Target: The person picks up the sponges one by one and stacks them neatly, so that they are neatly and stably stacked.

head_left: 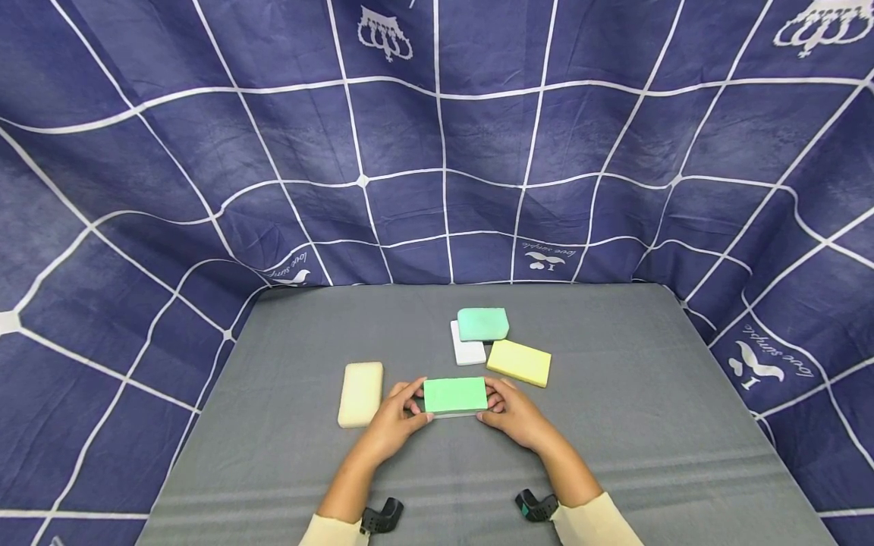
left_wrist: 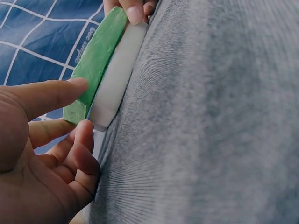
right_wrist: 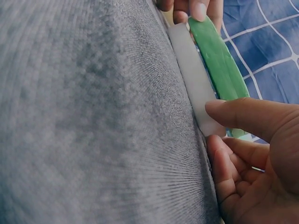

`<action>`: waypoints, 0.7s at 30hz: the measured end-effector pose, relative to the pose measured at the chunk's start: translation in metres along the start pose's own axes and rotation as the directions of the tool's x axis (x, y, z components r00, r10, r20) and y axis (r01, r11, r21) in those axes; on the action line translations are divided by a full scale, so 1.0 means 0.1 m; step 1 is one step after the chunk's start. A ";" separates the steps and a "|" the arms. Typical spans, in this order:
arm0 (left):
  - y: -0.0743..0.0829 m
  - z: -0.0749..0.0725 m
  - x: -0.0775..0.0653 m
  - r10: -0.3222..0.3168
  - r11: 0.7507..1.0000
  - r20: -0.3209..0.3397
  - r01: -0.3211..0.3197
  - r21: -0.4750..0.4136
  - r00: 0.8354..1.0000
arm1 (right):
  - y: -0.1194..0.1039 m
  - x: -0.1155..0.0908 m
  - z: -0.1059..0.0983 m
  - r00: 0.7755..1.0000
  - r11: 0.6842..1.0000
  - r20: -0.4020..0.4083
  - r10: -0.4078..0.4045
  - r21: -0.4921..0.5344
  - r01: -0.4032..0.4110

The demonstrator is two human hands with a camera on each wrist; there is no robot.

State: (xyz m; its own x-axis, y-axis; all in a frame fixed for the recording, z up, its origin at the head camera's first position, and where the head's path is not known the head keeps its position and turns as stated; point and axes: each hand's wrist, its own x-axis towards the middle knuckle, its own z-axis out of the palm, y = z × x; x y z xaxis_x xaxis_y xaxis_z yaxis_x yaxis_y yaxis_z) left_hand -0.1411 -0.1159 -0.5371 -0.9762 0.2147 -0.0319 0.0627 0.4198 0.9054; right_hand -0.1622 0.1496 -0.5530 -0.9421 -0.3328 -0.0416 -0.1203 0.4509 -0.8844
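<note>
A green soap bar [head_left: 454, 394] with a waxy surface lies flat over a white soap bar [left_wrist: 119, 77], whose front edge shows beneath it. At the green bar's left end my left hand [head_left: 394, 417] pinches it, thumb on its front face. From the other end my right hand [head_left: 515, 415] grips the stack; in the right wrist view its thumb rests on the white bar [right_wrist: 194, 70] and its fingers curl behind the ends of both bars. The white bar sits on or just above the grey cloth; which of the two is hard to tell.
Beyond the stack, a teal bar [head_left: 482, 324] partly overlaps another white bar [head_left: 467, 353], with a yellow bar [head_left: 520, 362] next to them. To the left lies a cream bar [head_left: 361, 394]. Blue checked cloth [head_left: 410, 152] encloses the grey tabletop [head_left: 287, 455] at back and sides.
</note>
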 end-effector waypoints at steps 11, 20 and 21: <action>-0.05 0.01 0.01 -0.017 0.999 0.004 0.017 -0.027 1.000 | -0.04 -0.01 0.01 1.000 1.000 0.005 0.002 0.004 -0.002; -0.09 0.00 0.01 -0.032 0.999 -0.004 0.032 -0.041 0.999 | 0.01 -0.04 -0.03 0.999 0.992 0.048 0.017 0.122 -0.022; -0.10 0.00 0.01 -0.032 0.998 -0.004 0.032 -0.048 0.999 | 0.01 -0.04 -0.03 0.998 0.990 0.053 0.020 0.141 -0.027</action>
State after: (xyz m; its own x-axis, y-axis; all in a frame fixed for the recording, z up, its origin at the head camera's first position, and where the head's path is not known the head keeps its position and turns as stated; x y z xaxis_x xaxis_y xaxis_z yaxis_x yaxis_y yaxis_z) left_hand -0.1425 -0.1195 -0.5460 -0.9785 0.1974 -0.0591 0.0217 0.3839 0.9231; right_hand -0.1593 0.1544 -0.5527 -0.9265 -0.3671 -0.0833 -0.0497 0.3388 -0.9396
